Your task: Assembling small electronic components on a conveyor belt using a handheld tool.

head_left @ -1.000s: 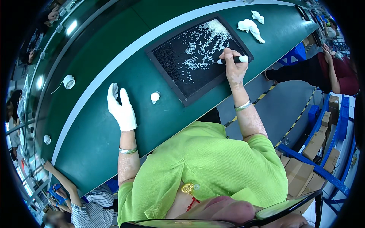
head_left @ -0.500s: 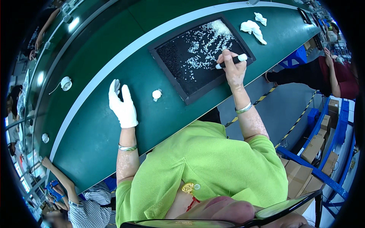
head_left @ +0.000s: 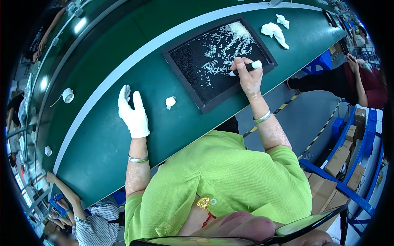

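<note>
My right hand (head_left: 251,80), bare, grips a thick black pen-like tool (head_left: 248,68) with white ends. Its tip points down over the black tray (head_left: 201,103), near small translucent pieces (head_left: 221,51) scattered across the tray. Many tiny black pieces (head_left: 183,63) lie along the tray's left side, and a dense pile of whitish pieces (head_left: 238,29) fills its far corner. My left hand (head_left: 135,115), in a white glove, rests at the green table with thumb and fingers apart, holding nothing. Between that hand and the tray sits a small round white part (head_left: 170,102).
Crumpled white gloves (head_left: 274,33) lie right of the tray. Beyond the white strip (head_left: 88,96), a white round part with a wire (head_left: 68,95) sits on a green surface. Co-workers are at left and right; cardboard boxes (head_left: 337,159) stand on blue racks at right.
My right hand with the pen-like tool has shifted slightly left and nearer to me. The white part with the wire has drifted left and nearer. My left hand has barely moved.
</note>
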Available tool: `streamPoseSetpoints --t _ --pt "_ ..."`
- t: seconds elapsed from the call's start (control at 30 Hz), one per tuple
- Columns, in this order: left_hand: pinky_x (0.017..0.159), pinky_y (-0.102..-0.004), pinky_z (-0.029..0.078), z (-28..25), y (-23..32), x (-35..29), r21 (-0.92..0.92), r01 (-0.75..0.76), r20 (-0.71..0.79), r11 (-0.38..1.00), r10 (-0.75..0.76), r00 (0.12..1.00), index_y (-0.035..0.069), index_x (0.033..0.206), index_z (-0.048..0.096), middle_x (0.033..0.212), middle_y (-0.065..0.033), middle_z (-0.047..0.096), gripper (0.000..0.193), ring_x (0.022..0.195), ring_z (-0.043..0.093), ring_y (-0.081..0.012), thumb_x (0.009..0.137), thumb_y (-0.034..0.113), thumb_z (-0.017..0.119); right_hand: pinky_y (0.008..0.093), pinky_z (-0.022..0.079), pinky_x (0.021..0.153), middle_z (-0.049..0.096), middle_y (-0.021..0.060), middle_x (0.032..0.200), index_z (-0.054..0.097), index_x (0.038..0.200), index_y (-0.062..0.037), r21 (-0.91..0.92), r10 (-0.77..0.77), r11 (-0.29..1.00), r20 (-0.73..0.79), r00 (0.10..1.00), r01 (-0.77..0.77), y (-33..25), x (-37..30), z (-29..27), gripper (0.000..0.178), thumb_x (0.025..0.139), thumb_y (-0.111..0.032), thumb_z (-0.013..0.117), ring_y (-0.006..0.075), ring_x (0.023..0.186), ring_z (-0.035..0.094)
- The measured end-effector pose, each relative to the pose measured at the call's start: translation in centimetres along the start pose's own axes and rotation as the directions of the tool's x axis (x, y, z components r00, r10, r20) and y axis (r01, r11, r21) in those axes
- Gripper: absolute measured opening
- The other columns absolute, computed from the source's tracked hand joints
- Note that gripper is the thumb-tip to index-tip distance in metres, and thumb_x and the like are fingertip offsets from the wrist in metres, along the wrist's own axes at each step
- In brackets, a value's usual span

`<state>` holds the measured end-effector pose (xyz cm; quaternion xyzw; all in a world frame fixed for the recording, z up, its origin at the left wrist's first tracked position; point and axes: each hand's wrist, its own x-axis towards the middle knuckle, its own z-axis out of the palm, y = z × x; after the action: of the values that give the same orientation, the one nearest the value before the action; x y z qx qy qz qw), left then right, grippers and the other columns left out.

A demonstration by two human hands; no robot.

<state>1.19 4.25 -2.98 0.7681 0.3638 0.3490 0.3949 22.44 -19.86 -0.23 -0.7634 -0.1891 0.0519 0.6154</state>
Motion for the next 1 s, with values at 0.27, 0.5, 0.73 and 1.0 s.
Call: streamPoseSetpoints --t 0.27,0.5,0.73,1.0 --pt "0.098 -0.0366 0.041 0.0 0.0 0.0 0.017 0.001 0.011 1.000 -0.001 1.000 -0.004 0.126 0.052 0.123 -0.0178 0.059 0.041 0.113 0.056 -0.0260 0.090 0.015 0.060 0.0255 0.043 0.051 0.060 0.0056 0.056 0.062 0.065 0.0021 -0.129 -0.195 0.973 -0.024 0.981 0.190 -0.5 -0.2 0.7 0.035 0.087 -0.024 0.069 0.0102 0.052 0.054" --pt "0.099 -0.0365 0.041 -0.2 -0.5 -0.3 0.019 -0.031 -0.011 0.999 0.031 0.999 -0.003 0.124 0.053 0.122 -0.0179 0.059 0.041 0.112 0.057 -0.0268 0.089 0.016 0.061 0.0296 0.039 0.046 0.050 0.0072 0.050 0.054 0.059 0.0008 -0.288 -0.306 0.919 -0.089 0.948 0.269 -0.4 -0.6 0.7 0.034 0.084 -0.015 0.072 0.0133 0.045 0.046" --pt "0.098 -0.0380 0.043 0.0 -0.4 0.4 0.055 -0.071 0.009 0.996 0.070 0.997 -0.003 0.122 0.054 0.120 -0.0195 0.060 0.042 0.111 0.058 -0.0298 0.087 0.018 0.063 0.0203 0.027 0.037 0.057 0.0095 0.061 0.054 0.061 -0.0035 0.452 0.217 0.881 -0.122 0.969 -0.140 -1.3 1.5 -0.6 0.045 0.093 -0.035 0.060 0.0076 0.041 0.039" --pt "0.094 -0.0419 0.044 -1.4 -0.5 0.6 0.059 -0.123 -0.043 0.991 0.125 0.991 -0.001 0.119 0.057 0.112 -0.0200 0.062 0.042 0.105 0.058 -0.0349 0.084 0.021 0.066 0.0195 0.029 0.037 0.054 0.0075 0.064 0.054 0.068 -0.0035 0.799 0.180 0.601 -0.085 0.980 -0.041 0.0 2.5 -1.0 0.044 0.098 -0.036 0.052 0.0079 0.040 0.034"
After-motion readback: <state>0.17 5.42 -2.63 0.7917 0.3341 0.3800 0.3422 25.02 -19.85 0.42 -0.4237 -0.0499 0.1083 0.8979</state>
